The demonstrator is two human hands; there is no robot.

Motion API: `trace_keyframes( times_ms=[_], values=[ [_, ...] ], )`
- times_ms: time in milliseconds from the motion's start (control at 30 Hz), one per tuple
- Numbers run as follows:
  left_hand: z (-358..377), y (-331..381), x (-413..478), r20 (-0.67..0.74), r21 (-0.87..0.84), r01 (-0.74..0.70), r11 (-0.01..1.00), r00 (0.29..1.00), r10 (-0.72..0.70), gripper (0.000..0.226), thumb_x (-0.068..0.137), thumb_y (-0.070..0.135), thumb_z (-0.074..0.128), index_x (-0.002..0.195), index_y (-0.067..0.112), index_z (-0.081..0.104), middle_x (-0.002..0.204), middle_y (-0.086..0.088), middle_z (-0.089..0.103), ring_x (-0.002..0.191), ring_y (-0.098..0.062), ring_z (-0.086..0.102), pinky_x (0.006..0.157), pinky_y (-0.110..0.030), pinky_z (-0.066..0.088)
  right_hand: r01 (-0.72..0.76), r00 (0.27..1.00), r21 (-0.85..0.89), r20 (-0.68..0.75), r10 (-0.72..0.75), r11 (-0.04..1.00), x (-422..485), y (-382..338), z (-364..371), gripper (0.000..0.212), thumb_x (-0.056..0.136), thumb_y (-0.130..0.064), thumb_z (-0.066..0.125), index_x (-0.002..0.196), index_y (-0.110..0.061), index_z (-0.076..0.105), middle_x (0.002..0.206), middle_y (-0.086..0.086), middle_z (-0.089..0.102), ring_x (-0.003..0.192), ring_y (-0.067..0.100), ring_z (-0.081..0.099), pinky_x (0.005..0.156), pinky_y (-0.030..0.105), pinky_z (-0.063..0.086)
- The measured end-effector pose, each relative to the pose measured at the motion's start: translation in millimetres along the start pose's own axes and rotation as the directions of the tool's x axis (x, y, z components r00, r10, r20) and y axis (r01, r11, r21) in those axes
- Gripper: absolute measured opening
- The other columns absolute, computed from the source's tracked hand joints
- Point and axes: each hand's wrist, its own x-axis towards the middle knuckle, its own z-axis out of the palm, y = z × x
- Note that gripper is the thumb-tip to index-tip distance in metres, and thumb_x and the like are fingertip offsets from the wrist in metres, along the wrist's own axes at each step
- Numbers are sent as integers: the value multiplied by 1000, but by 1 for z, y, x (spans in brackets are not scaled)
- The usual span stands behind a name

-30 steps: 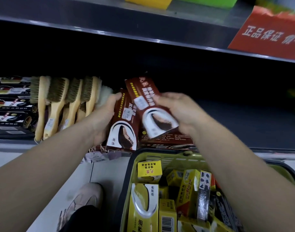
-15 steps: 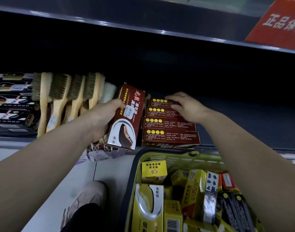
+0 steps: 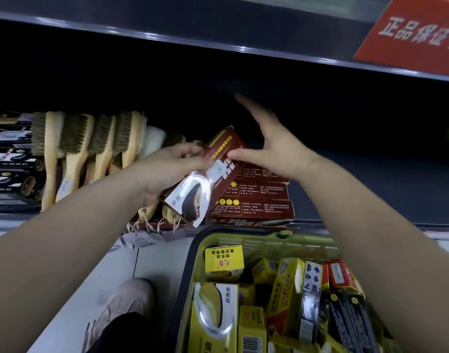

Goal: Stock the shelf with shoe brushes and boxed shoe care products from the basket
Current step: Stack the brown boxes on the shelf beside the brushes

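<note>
My left hand (image 3: 167, 169) grips a brown shoe-polish box (image 3: 205, 182), tilted, in front of the shelf. My right hand (image 3: 271, 146) hovers beside the box's upper end, fingers spread, its thumb touching the box. Behind them a stack of brown boxes (image 3: 254, 200) lies flat on the dark shelf (image 3: 371, 189). Wooden shoe brushes (image 3: 75, 151) stand in a row to the left. The green basket (image 3: 243, 240) below holds several yellow, red and black boxes (image 3: 223, 261).
Black boxed products (image 3: 9, 159) are stacked at the far left of the shelf. An upper shelf edge (image 3: 218, 44) carries a red sign (image 3: 411, 34). Paper tags (image 3: 142, 238) hang off the shelf lip. My shoe (image 3: 121, 304) is on the white floor beside the basket.
My right hand laid its brown box flat on the stack, let go, and lifted to the box in my left hand. My left hand tilted its box to the right.
</note>
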Motion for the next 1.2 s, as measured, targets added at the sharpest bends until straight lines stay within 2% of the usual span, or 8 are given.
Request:
trace_keyframes(
  times_ms=[133,267,500,767,900,1000,1100,1200],
  values=[
    [9,20,1,95,196,-113,974,991,96,44,76,29,72,115,25,54,78,4,74,63,-12,71,51,-22,56,27,971,-144,239,8,989,7,-7,-25,69,73,-34,77,135,-30,47,123,-14,46,111,2,47,82,-1,38],
    [13,31,5,41,381,-236,894,970,238,42,78,40,68,116,24,56,97,5,70,77,-11,70,61,-23,55,-123,939,-104,310,149,987,-4,14,-37,39,74,-43,71,110,-36,57,101,-18,52,88,2,58,61,8,48],
    [13,7,20,-259,266,-254,930,910,323,35,97,40,39,119,17,53,113,-5,62,91,-13,58,88,-33,46,-307,949,77,-55,312,949,-18,57,-49,41,87,-44,58,123,-27,52,88,-19,57,73,-7,58,54,2,41],
    [16,2,25,-91,606,-402,687,822,562,88,77,43,70,146,32,17,147,-7,31,134,-24,31,108,-41,33,-221,966,392,-37,255,893,-25,52,-54,40,68,-43,72,106,-35,61,100,-7,67,88,8,69,66,14,52],
    [21,11,24,55,534,-403,743,894,446,47,86,44,59,127,23,49,107,6,63,95,-8,62,67,-5,47,-165,964,486,-105,245,858,-20,29,-39,50,56,-41,79,101,-33,61,99,-1,69,86,13,71,69,21,55],
    [25,7,22,11,345,-317,884,943,334,28,87,41,56,109,23,59,92,7,69,76,0,63,57,-8,46,-38,858,869,-225,461,494,-21,20,-29,45,65,-18,79,105,-15,57,87,3,71,82,17,70,72,28,56],
    [35,-2,21,-38,205,-266,942,959,279,25,90,37,54,108,19,55,100,-6,68,83,-14,64,74,-27,52,-12,878,988,-64,475,154,-35,13,-3,32,71,-8,69,101,-5,60,91,7,71,89,19,68,81,29,56],
    [41,-8,21,-14,171,-230,958,972,236,27,90,41,53,112,25,52,102,1,65,98,-19,63,91,-40,50,-269,868,874,37,496,405,-38,2,24,49,79,-1,67,123,-1,45,110,11,67,100,24,65,91,40,52]
  ],
)
